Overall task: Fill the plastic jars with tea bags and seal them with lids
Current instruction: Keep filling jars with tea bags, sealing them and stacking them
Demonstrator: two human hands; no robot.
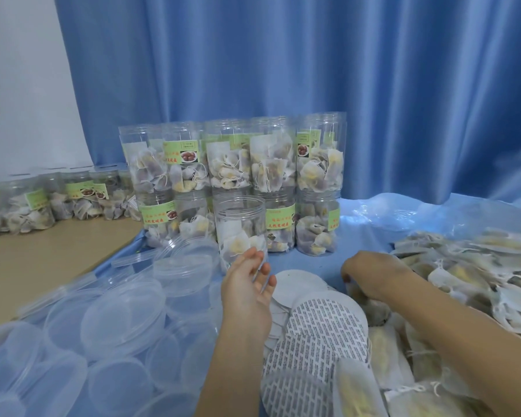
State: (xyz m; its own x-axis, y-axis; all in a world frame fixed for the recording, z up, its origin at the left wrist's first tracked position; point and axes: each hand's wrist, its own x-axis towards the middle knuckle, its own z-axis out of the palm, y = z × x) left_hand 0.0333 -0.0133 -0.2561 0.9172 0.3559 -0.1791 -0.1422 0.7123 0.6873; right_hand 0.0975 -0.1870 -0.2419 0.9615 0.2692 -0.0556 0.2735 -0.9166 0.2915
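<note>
Left hand lies released beside one open jar; right hand grasps tea bags, count unclear.

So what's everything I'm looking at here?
open jar: one, clear, partly filled, front centre on the blue sheet
stacked jars: many, clear with green labels, two tiers behind it
more jars: several, far left on the tan table
lids: many, clear, heaped lower left
seal discs: several, white, some printed, centre
tea bags: a large pile, whitish-yellow, right
curtain: one, blue, behind
left hand: fingers straight, by the open jar
right hand: reaching down at the tea bags
</note>
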